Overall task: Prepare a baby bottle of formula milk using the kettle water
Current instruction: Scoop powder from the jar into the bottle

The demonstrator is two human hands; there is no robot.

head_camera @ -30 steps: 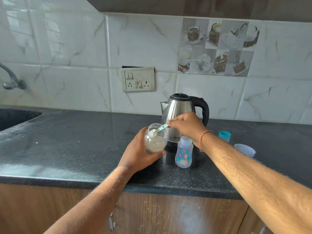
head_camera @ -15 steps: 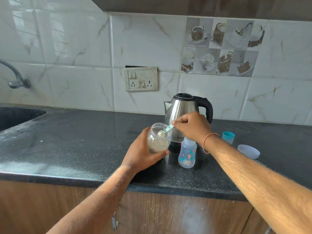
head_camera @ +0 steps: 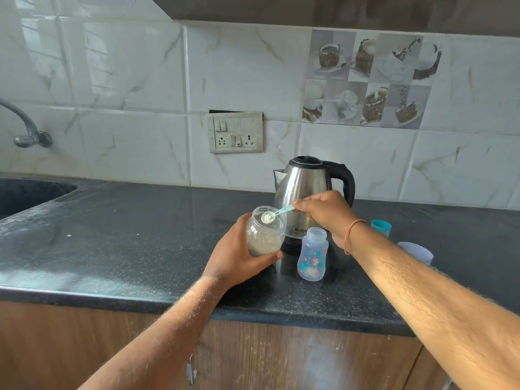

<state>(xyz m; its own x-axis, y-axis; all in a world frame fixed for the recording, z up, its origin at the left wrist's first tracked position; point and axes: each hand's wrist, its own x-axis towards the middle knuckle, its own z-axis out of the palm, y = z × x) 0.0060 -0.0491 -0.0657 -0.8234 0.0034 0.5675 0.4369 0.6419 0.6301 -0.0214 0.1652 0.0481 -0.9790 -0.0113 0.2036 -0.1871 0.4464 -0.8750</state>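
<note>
Left hand (head_camera: 239,256) wrapped round clear plastic powder jar (head_camera: 265,232), tilted. Right hand (head_camera: 326,212) pinching teal scoop (head_camera: 274,214), heaped with white powder, over jar mouth. Open baby bottle (head_camera: 313,254) just right.

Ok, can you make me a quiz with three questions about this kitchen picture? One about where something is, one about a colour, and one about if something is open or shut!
1. Where does the baby bottle stand?
A. In the sink
B. On the counter in front of the kettle
C. On top of the kettle

2. What colour is the scoop?
A. Red
B. Black
C. Light blue-green

3. Is the baby bottle open or shut?
A. Open, no top on it
B. Shut with a teat
C. Lying on its side

Answers:
1. B: it stands upright on the dark counter, just in front of the steel kettle.
2. C: the right hand holds a light blue-green scoop of white powder over the jar, which the left hand grips.
3. A: its neck shows bare, with nothing screwed on.
</note>
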